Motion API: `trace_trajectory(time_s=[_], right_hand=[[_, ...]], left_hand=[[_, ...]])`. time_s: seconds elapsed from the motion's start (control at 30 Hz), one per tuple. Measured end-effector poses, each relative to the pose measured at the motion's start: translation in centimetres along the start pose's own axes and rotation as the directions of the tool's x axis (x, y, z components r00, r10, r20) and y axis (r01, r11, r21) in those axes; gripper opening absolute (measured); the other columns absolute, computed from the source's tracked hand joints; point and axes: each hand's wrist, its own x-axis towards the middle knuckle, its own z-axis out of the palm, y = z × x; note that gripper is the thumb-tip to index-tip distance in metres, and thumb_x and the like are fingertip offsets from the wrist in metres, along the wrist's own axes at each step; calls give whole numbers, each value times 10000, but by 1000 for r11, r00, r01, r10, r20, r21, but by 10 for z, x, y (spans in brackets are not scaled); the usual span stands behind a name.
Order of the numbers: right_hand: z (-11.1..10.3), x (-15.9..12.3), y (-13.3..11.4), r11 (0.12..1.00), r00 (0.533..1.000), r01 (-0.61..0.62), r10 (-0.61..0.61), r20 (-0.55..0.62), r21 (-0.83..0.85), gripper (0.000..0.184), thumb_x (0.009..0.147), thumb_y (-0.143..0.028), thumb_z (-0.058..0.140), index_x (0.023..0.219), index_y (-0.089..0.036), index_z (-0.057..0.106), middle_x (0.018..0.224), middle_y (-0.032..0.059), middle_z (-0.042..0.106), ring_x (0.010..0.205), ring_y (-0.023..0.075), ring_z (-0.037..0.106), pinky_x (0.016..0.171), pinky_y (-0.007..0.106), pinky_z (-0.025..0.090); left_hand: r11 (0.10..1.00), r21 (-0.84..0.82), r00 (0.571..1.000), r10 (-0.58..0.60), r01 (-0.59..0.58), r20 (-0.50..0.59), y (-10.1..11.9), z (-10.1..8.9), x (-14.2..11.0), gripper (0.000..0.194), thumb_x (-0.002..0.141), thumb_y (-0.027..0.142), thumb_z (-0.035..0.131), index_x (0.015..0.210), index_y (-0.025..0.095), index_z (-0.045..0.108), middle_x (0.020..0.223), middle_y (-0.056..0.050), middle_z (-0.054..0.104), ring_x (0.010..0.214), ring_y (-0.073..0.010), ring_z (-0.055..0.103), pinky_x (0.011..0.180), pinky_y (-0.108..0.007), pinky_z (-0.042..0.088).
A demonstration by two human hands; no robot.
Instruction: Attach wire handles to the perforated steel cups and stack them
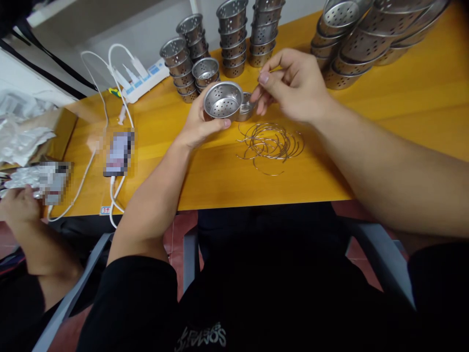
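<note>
My left hand [201,122] is closed round a small steel filter basket [223,101], its perforated floor tilted up toward me. Just right of it, my right hand [289,83] is raised with thumb and forefinger pinched together. Whatever sits in that pinch is too thin or too hidden to make out. Between the hands, partly covered, another small steel basket [246,108] rests on the table. Below the right hand lies a loose heap of curved thin metal wires [271,142].
Several stacks of perforated baskets [232,44] line the back, with larger stacks [351,54] at back right. To the left are a white power strip [146,80], a phone [119,152] with white cables, and a box with plastic bags [25,142]. Another person's hand [20,203] is far left.
</note>
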Motion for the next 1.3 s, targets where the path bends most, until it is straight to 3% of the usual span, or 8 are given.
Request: trace_trajectory(time_s=[0.13, 0.23, 0.43, 0.6, 0.83, 0.93, 1.1, 1.3], right_hand=[[4, -3, -7, 986, 996, 83, -87, -18, -145, 608, 1136, -796, 1067, 1097, -285, 740, 796, -18, 818, 517, 132, 609, 484, 306, 482], [10, -6, -14, 974, 990, 132, -138, -23, -185, 423, 1188, -540, 1088, 1078, -254, 796, 791, -21, 771, 590, 112, 611, 550, 274, 468], [28, -15, -29, 898, 971, 217, -237, -6, -384, 169, 1281, -346, 944, 1208, -263, 816, 810, -30, 731, 659, 151, 636, 642, 297, 430], [27, -18, -38, 813, 975, 163, -219, -34, -558, 240, 1215, -97, 898, 1119, -266, 758, 826, -49, 666, 668, 149, 495, 712, 323, 456], [26, -17, -45, 826, 995, 28, -77, -63, -562, 315, 1157, -145, 976, 1033, -280, 720, 824, -46, 686, 691, 171, 522, 704, 348, 459], [29, -17, -48, 852, 996, -38, -12, -93, -522, 340, 1156, -262, 985, 998, -299, 686, 799, -32, 646, 712, 201, 514, 693, 371, 432], [36, -17, -45, 882, 991, -69, 8, -131, -466, 399, 1140, -464, 991, 1003, -324, 644, 749, -26, 579, 706, 230, 502, 702, 389, 411], [43, -15, -37, 920, 988, -80, 23, -151, -384, 317, 1125, -344, 977, 1083, -333, 663, 680, -77, 505, 646, 216, 441, 673, 380, 338]], left_hand=[[992, -98, 994, -88, 82, -63, 8, 10, 0, 1123, 537, 530, 1269, 1552, 497, 790, 1560, -11, 886, 1403, -358, 879, 1219, -595, 815], [985, -152, 995, -85, 76, -52, 15, 18, 3, 1022, 581, 535, 1248, 1504, 492, 810, 1493, -6, 891, 1278, -328, 888, 968, -486, 840], [999, 40, 996, 29, -32, 79, 13, 20, 9, 1102, 623, 680, 1232, 1602, 396, 812, 1563, -41, 891, 1393, -333, 882, 1162, -469, 780], [994, 106, 1000, -22, 22, -2, 10, 29, 5, 1116, 666, 823, 1213, 1558, 323, 767, 1531, -85, 844, 1463, -379, 858, 1266, -500, 739], [969, 194, 984, 131, -154, 124, -3, 37, 2, 1228, 795, 945, 1026, 1794, 355, 625, 1688, -132, 736, 1588, -422, 787, 1346, -618, 704], [962, 251, 990, 78, -105, 116, 1, 42, 1, 1241, 794, 984, 998, 1809, 386, 607, 1719, -124, 712, 1619, -443, 759, 1391, -639, 679], [913, 408, 999, -34, 22, 24, 20, 58, 3, 1327, 682, 887, 1188, 1759, 366, 617, 1754, -140, 705, 1669, -456, 700, 1476, -575, 583], [889, 450, 997, -65, 80, -48, 31, 70, 7, 1198, 701, 811, 1239, 1640, 347, 657, 1666, -132, 773, 1556, -443, 748, 1412, -561, 574]])
